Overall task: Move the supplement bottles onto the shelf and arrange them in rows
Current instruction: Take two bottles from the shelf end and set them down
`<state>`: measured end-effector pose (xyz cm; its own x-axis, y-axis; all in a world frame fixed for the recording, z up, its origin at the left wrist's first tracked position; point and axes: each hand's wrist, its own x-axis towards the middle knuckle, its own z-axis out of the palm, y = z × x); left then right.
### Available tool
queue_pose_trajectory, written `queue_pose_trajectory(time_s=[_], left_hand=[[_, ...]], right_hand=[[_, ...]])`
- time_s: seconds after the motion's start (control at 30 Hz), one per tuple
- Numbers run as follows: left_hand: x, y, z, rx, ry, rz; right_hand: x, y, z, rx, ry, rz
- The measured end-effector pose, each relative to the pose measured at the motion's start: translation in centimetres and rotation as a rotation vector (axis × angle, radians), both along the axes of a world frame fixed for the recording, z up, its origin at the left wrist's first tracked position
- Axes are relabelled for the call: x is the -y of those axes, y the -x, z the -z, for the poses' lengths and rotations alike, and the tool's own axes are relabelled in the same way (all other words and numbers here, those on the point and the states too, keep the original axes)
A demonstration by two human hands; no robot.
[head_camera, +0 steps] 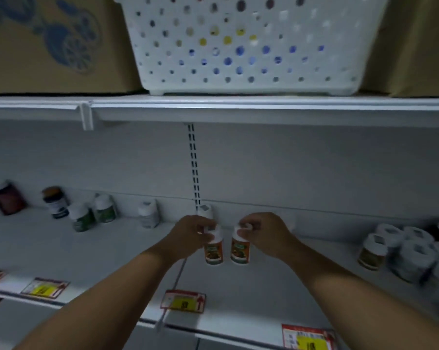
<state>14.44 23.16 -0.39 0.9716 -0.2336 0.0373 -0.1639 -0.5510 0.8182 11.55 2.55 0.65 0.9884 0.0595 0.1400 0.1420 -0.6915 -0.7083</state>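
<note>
At centre frame, shelf level: two orange-label bottles gripped by their white caps.

Fingertips of left hand point(192, 232) curl onto the cap of the left bottle point(214, 250); right hand point(261, 232) pinches the cap of the right bottle point(240, 248). Both stand upright, just beside each other on the shelf point(264, 286), likely cap-held for fine alignment. Another white-capped bottle point(205, 210) stands behind; basket point(251, 46) at upper centre.
</note>
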Motion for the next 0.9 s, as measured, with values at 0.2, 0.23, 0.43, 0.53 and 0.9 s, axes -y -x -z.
queue_pose_trajectory(time_s=[0.2,0.23,0.43,0.53,0.9], left_hand=[[-4.7,-4.8,1.8,0.114,-0.079,-0.058],[-5.0,-5.6,2.1,0.128,-0.093,-0.046],[-4.7,-8.1,3.5,0.204,-0.153,0.059],[-4.4,-8.3,4.5,0.264,-0.132,0.094],[-2.8,-7.8,1.3,0.595,-0.186,0.201]], right_hand=[[-4.0,-4.3,1.7,0.006,0.040,0.093],[-4.5,-4.8,2.0,0.010,0.045,0.126],[-6.4,-7.1,4.1,0.038,0.062,0.295],[-7.3,-7.7,4.9,0.048,0.032,0.384],[-5.3,-3.0,4.8,0.084,0.223,0.226]])
